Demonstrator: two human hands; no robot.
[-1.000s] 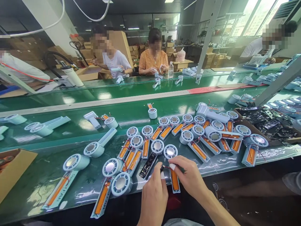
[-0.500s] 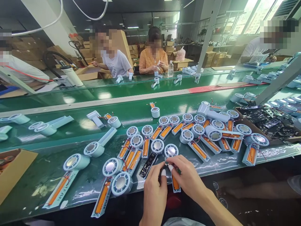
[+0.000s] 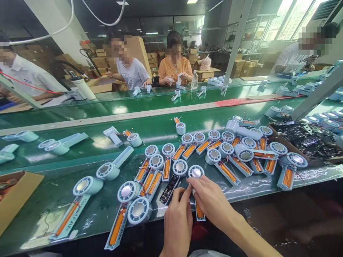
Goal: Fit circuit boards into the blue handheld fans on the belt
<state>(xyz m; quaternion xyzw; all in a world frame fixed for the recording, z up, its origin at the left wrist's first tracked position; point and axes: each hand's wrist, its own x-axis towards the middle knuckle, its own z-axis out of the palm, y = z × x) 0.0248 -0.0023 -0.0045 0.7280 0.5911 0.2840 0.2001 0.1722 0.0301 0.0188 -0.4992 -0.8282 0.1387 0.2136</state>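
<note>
My left hand and my right hand meet over a handheld fan at the table's front edge. The fan's round head shows behind my fingers, and its orange battery below them. Both hands are closed in a pinch, fingertips close together; what lies between them is hidden. Just left of my left hand, a fan's handle holds a black circuit board, its round head lying beyond. Nearer the left, another fan head lies beside a handle with an orange battery.
Many light-blue fans crowd the right side. A box of black circuit boards stands at the far right, a cardboard box at the left. The green conveyor belt runs behind; several people sit across it.
My fingers have drawn closer together over the fan, covering the dark piece that showed by my left hand. The view has shifted slightly. Across the belt, a person's hands have moved apart.
</note>
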